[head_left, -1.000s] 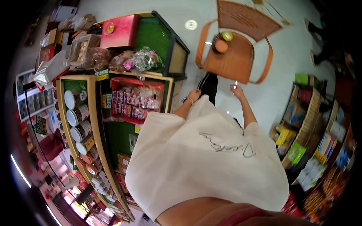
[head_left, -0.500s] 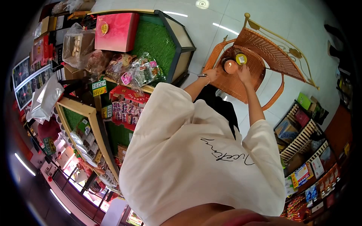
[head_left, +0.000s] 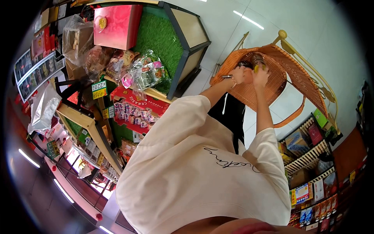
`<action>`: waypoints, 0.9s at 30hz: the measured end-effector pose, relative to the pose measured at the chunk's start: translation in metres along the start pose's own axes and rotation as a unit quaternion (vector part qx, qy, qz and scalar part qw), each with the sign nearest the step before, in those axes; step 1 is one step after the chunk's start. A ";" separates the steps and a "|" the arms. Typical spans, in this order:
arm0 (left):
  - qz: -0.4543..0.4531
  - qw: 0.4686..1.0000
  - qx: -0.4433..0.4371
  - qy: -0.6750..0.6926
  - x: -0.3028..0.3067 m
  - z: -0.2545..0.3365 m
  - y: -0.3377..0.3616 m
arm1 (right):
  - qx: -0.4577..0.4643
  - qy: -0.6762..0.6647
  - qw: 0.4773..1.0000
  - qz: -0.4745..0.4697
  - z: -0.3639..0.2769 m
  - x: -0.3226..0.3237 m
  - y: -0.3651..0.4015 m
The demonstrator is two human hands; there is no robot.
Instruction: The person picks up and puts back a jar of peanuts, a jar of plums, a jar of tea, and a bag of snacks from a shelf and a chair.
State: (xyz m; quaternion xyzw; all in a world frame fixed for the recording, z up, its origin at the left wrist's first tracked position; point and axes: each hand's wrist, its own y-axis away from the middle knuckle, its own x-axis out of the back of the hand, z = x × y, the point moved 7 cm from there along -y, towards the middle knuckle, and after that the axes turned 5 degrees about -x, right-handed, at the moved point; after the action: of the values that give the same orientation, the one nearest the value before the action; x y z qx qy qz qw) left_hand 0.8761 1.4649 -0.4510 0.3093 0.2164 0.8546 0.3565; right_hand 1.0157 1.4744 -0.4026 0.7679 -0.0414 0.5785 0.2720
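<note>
basket [head_left: 282, 80]: orange, woven wicker pattern
jar lid [head_left: 256, 67]: yellow, at right hand [head_left: 260, 75]
shirt [head_left: 194, 175]: cream, black script
box [head_left: 113, 25]: red-pink, well left of left hand [head_left: 238, 74]
turf [head_left: 157, 37]: green

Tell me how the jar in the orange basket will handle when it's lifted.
The jar gripped by the right hand looks like clear glass, so probably rigid, heavy for its size and breakable if knocked. Its round body would likely roll if laid down. The woven basket looks curved inside, so the jar may tip when set there.
</note>
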 end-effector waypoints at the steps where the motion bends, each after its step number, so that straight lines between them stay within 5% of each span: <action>1: -0.010 1.000 0.003 -0.002 -0.002 -0.001 0.000 | 0.009 -0.011 1.000 -0.009 0.002 0.002 -0.001; 9: -0.001 0.994 -0.106 -0.005 0.008 0.060 0.006 | 0.014 -0.045 0.999 -0.007 0.004 0.082 0.022; 19: 0.089 0.920 -0.382 -0.010 0.052 0.191 0.111 | 0.109 -0.093 0.990 -0.015 -0.042 0.255 0.149; 22: 0.058 0.921 -0.373 0.097 0.072 0.226 0.169 | 0.145 -0.093 0.985 -0.029 -0.053 0.301 0.190; 27: 0.135 0.904 -0.375 0.153 0.060 0.254 0.233 | 0.243 -0.142 0.957 -0.067 -0.053 0.365 0.234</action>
State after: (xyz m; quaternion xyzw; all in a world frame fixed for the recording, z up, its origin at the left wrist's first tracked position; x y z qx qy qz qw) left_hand 0.9053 1.3959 -0.1097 0.0447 -0.1122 0.9495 0.2897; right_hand 1.0008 1.3919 0.0265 0.8860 0.1135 0.4367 0.1065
